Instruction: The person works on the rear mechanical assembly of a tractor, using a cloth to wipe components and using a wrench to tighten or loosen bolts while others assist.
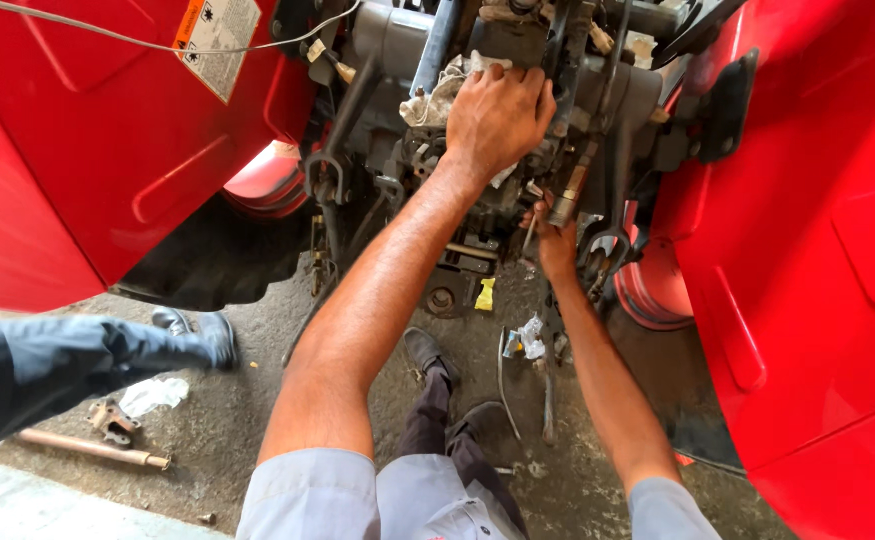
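Oily concrete floor beneath grey housing

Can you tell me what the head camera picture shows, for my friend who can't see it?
Two bare hands work on greasy machinery between red panels: the left hand presses a rag, the right hand grips a metal tool. Another person's leg stretches across the floor.

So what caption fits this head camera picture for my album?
Left hand presses a rag on greasy red tractor parts; right hand grips a tool.
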